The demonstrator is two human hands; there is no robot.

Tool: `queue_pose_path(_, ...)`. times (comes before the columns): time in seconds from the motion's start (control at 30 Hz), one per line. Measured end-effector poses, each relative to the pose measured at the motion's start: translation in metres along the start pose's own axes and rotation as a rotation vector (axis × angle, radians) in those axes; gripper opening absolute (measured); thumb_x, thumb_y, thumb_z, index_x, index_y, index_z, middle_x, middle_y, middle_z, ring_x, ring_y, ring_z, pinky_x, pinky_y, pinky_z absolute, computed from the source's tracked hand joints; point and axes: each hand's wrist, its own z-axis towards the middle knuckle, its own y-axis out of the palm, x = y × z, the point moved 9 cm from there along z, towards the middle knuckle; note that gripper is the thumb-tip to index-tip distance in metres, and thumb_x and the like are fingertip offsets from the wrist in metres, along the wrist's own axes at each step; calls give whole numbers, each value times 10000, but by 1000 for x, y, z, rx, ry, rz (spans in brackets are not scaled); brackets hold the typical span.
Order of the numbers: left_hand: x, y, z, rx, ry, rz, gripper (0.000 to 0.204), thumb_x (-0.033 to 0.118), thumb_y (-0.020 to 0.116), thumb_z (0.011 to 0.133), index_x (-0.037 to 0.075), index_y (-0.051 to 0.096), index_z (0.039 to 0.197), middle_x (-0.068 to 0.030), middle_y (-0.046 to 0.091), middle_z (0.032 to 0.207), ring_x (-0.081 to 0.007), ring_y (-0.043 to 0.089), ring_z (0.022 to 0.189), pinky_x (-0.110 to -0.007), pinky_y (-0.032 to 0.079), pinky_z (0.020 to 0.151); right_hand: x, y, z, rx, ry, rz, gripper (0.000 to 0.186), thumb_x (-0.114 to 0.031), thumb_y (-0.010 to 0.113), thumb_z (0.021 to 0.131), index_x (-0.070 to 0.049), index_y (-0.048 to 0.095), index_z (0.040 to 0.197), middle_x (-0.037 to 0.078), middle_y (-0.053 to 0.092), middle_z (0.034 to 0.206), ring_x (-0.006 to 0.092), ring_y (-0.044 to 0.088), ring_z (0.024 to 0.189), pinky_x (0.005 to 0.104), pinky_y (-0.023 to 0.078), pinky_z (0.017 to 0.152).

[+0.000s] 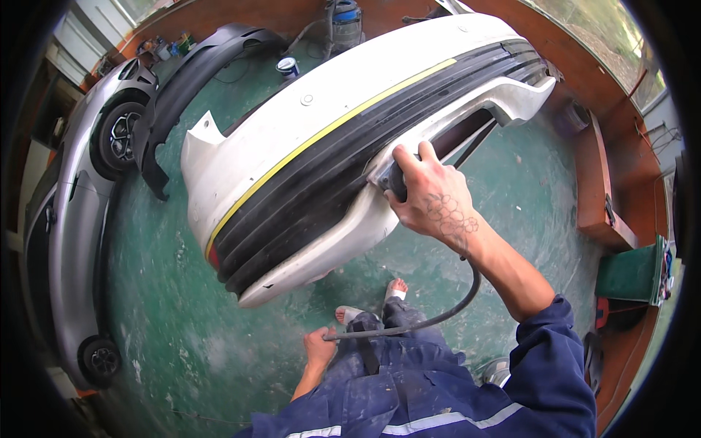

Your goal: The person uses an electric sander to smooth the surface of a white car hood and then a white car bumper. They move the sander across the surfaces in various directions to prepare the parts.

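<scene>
A white car bumper (307,109) with a black ribbed middle section (307,171) and a yellow strip (292,150) lies at a slant before me. My right hand (436,196) is wrapped round a dark hand sander (395,179), held against the bumper's lower white edge. Most of the sander is hidden under my fingers and palm. From below my right wrist a grey hose (445,315) curves down and leftward across my legs. Low in the view, my left hand (319,346) is closed round that hose near my thigh. What supports the bumper is mostly hidden.
A silver car (84,197) stands along the left, with a dark bumper (193,73) beside its wheel. At the back are a white bucket (288,68) and a blue-topped shop vacuum (345,25). A green bin (629,271) stands right. The green floor (175,321) is dusty.
</scene>
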Motion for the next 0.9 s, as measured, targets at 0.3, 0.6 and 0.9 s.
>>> queue_pose_path(0.3, 23, 8, 4, -18, -11, -64, 413, 267, 762, 918, 33, 590, 624, -228, 538, 592, -451, 569, 548, -515, 410, 532, 6, -9, 13, 58, -50, -65, 550, -200, 840, 841, -55, 557, 1289, 239, 591, 1100, 454, 733, 812, 511, 624, 710)
queue_pose_path(0.6, -4, 24, -6, -81, -26, 15, 414, 327, 792, 915, 39, 641, 659, -234, 575, 617, -473, 602, 601, -522, 438, 557, 25, -9, 4, 183, 66, 36, 601, -219, 855, 827, -61, 563, 1328, 227, 594, 1110, 465, 720, 870, 525, 617, 757)
queue_pose_path(0.9, -11, 8, 17, -84, 265, 203, 257, 200, 815, 860, 41, 723, 1039, -170, 733, 1001, -369, 712, 925, -458, 555, 770, 6, 95, -113, 276, 112, 594, 658, -178, 900, 793, -25, 522, 1309, 238, 562, 1112, 467, 682, 876, 523, 593, 752)
